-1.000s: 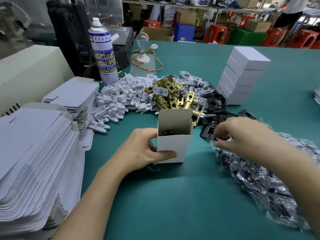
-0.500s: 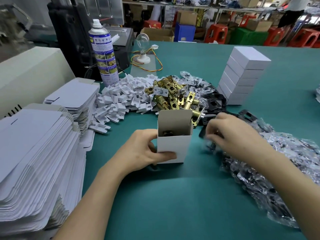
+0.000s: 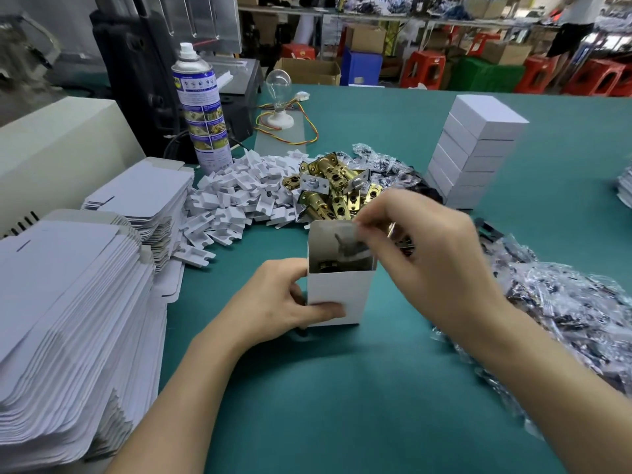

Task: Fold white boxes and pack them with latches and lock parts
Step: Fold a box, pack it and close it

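An open white box [image 3: 337, 295] stands upright on the green table. My left hand [image 3: 284, 302] grips its left side, thumb across the front. My right hand [image 3: 424, 254] hovers over the box mouth and pinches a small clear bag of dark parts [image 3: 349, 246], which hangs into the opening. A latch lies inside the box. Behind the box lies a heap of brass latches [image 3: 333, 189]. Left of it is a pile of white card inserts [image 3: 239, 196]. More bagged parts [image 3: 564, 316] spread out at the right.
Flat unfolded boxes [image 3: 68, 302] are stacked high at the left, with a second stack [image 3: 143, 196] behind. A tower of packed white boxes [image 3: 475, 152] stands at the back right. A spray can [image 3: 201, 107] and a bulb on a base [image 3: 278, 100] stand at the back.
My right hand left the bag pile at the right and came over the box mouth with a small bag of parts. My left hand kept its hold on the box.
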Tool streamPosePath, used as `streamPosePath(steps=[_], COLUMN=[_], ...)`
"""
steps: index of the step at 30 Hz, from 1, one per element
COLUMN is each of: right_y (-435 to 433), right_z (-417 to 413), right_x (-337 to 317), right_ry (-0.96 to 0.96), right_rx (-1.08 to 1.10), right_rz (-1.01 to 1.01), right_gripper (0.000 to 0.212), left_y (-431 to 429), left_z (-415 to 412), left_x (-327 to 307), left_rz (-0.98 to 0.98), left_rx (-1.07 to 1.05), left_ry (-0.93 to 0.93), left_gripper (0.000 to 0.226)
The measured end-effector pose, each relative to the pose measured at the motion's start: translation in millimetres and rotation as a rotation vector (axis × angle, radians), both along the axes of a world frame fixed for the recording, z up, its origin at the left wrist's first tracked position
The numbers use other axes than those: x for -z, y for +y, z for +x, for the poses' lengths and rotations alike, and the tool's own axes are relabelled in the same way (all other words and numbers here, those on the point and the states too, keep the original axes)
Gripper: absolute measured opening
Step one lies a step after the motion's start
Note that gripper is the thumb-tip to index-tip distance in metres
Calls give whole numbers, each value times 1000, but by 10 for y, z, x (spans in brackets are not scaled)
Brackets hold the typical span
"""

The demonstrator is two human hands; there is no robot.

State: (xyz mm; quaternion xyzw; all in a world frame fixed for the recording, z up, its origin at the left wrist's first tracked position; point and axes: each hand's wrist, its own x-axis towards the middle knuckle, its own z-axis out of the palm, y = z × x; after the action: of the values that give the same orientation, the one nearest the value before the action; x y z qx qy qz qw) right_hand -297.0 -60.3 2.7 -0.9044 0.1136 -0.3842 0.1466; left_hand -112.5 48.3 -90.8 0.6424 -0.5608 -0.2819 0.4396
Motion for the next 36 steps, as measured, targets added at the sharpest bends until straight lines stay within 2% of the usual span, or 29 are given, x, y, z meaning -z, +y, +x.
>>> streamPosePath(steps=[5,10,14,16,20,26,29,32,36], right_y=[-59,-11,145,222,423,492,520,536,525], right_z=[13,-4,21,19,53,119,130,137,112], right_x=[41,-70,-142,-149,-140,-183,-177,-145,-125], right_ry=[152,369,589,638,639,751,825,878,869], right_rx=[36,72,143,203,280,311,300,313,309], right_rz=[-388,-487,-479,-465,-450,-425,-340,-204,-174], right_gripper=[9,18,41,48,23,33,38,39,31], left_y=[-2,-9,-9,-8,1,-6,-10,-5,-6], left_z=[17,24,16,14,-2,-11,14,24,25], left_x=[23,27,19,18,-6,27,60,58,56], left_rz=[11,17,4,6,0,-18,-18,-8,-4], left_rx=[-12,-23,-11,-17,-21,-14,-29,-21,-26], left_ry=[-22,-40,-42,-54,-61,-88,-106,-106,-115], left_gripper=[32,32,28,28,23,19,18,13,15])
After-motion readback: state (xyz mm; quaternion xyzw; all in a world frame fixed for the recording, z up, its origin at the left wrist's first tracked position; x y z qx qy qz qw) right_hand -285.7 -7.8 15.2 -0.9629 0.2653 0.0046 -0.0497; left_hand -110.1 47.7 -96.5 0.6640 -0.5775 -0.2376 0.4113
